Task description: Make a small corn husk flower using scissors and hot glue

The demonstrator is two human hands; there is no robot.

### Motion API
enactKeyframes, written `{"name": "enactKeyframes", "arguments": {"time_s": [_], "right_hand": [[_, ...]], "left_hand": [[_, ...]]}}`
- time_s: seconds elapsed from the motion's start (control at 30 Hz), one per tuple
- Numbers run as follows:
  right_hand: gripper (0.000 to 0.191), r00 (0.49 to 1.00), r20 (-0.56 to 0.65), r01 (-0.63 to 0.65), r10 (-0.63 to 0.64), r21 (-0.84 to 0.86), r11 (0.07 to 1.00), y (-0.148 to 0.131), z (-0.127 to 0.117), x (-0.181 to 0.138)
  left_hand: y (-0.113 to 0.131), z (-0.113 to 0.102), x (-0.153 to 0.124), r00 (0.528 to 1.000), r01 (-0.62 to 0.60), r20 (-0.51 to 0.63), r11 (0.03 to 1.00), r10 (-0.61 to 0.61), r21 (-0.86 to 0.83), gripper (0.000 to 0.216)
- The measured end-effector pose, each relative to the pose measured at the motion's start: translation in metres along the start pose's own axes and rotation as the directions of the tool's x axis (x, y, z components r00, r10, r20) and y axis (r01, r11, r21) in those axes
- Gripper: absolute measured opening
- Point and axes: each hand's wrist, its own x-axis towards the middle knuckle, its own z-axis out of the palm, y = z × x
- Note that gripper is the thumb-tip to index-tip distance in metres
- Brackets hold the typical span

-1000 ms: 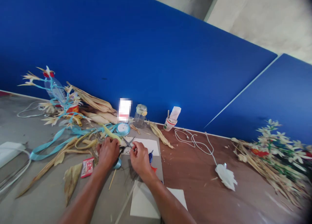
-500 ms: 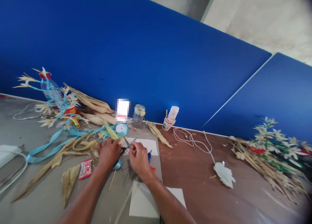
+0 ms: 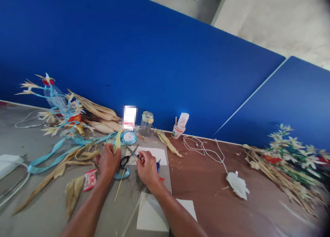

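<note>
My left hand [image 3: 107, 162] is closed around a yellowish strip of dried husk [image 3: 117, 141] that stands up from my fingers. My right hand [image 3: 146, 167] is pinched on one black handle of a pair of scissors [image 3: 127, 158], which lies between my hands with its blades pointing away from me. Beyond the scissors sit a light blue ribbon spool [image 3: 129, 138] and a white sheet [image 3: 154, 152]. A small blue ring [image 3: 121, 175] and a thin wooden stick [image 3: 118, 190] lie just below my left hand.
Blue ribbon [image 3: 48, 155] and dried husks [image 3: 72, 192] trail to the left, next to a red packet [image 3: 89, 180]. A jar [image 3: 146, 121], a cup [image 3: 178, 129], a white cable [image 3: 203, 148] and husk flowers [image 3: 288, 161] line the blue partition [image 3: 165, 65]. Another white sheet [image 3: 154, 214] lies near me.
My left hand has slid left off the scissors and now holds up a husk strip. The scissors' handles are uncovered. My right hand has hardly moved.
</note>
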Motion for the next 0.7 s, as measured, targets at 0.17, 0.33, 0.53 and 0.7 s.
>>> {"name": "enactKeyframes", "arguments": {"time_s": [0.17, 0.33, 0.53, 0.7], "right_hand": [[0.025, 0.998, 0.017, -0.055, 0.053, 0.156, 0.986, -0.006, -0.001, 0.000], [0.030, 0.983, 0.119, -0.180, 0.140, 0.473, 0.863, -0.013, -0.004, 0.003], [0.022, 0.967, 0.144, -0.254, 0.211, 0.624, 0.739, -0.013, -0.011, 0.011], [0.012, 0.964, 0.121, -0.260, 0.235, 0.601, 0.756, -0.010, -0.014, 0.012]], "left_hand": [[0.005, -0.005, -0.005, 0.988, -0.043, -0.153, 0.972, 0.007, -0.231, 0.049], [0.018, 0.001, -0.031, 0.955, -0.295, -0.119, 0.868, 0.270, -0.400, 0.039], [0.034, 0.009, -0.061, 0.913, -0.293, 0.050, 0.735, 0.406, -0.612, 0.028], [0.036, 0.012, -0.065, 0.891, -0.237, 0.114, 0.665, 0.438, -0.708, 0.029]]}}
